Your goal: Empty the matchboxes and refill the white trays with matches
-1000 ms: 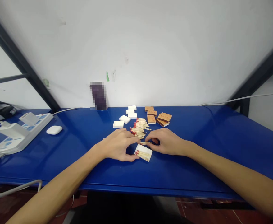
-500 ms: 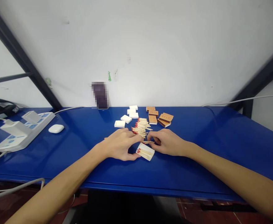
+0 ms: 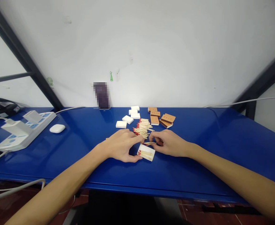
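Note:
A white matchbox tray point(image 3: 146, 152) with several red-headed matches inside sits near the front middle of the blue table. My left hand point(image 3: 123, 145) grips its left side between thumb and fingers. Just behind the tray's right side, my right hand point(image 3: 166, 142) pinches a few matches point(image 3: 150, 143), their red heads pointing left. A loose pile of matches point(image 3: 143, 128) lies beyond both hands. Several white trays point(image 3: 121, 124) stand behind my left hand, and several orange matchbox sleeves point(image 3: 154, 120) are behind my right hand.
A white power strip point(image 3: 29, 134) with plugs and cables lies at the left of the blue table point(image 3: 210, 168). Beside it is a white rounded case point(image 3: 57, 128). A blurred dark upright object point(image 3: 102, 95) leans against the wall.
The tray between my hands has turned slightly. My right hand stays almost in place with the matches in its fingers. The whole view has shifted a little.

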Tool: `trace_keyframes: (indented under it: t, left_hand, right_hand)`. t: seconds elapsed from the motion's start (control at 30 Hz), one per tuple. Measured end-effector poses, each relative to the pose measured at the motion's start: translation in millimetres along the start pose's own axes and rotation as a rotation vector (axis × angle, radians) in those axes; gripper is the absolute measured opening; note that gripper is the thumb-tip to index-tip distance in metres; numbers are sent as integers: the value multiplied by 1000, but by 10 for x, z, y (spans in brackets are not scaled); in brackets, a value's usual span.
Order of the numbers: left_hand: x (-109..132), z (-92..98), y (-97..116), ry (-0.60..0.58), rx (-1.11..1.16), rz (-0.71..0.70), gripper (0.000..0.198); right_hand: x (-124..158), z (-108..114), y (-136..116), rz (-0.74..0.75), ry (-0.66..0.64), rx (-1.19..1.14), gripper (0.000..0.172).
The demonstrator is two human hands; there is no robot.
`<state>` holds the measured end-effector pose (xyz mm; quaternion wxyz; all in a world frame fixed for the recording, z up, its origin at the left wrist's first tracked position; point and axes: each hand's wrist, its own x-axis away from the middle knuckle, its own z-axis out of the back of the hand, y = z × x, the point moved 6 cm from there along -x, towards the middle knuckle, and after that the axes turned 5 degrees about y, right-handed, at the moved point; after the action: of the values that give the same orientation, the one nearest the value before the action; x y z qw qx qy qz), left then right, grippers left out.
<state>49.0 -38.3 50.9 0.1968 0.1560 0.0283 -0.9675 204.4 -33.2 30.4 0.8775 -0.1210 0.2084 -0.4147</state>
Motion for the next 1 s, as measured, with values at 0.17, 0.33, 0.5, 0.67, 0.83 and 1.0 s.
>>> trace_keyframes:
  t: [0.17, 0.33, 0.5, 0.67, 0.83, 1.0]
  left_hand:
    - [3, -45, -5, -26, 49, -12, 37]
    - [-6, -102, 10, -62, 77, -10, 41]
    - [-18, -90, 38, -71, 108, -3, 48]
    - [-16, -32, 17, -6, 147, 3, 39]
    - [-23, 12, -71, 90, 97, 87, 30]
    - [-25, 33, -139, 162, 68, 170, 27]
  right_hand:
    - [-16, -1, 13, -40, -20, -41, 4]
    - [-16, -2, 23, -64, -32, -44, 6]
    - [-19, -8, 24, -83, -77, -63, 7]
    - [-8, -30, 37, -75, -96, -20, 8]
    - [-4, -57, 61, -59, -84, 11, 7]
    - [-7, -28, 60, -65, -43, -47, 9]
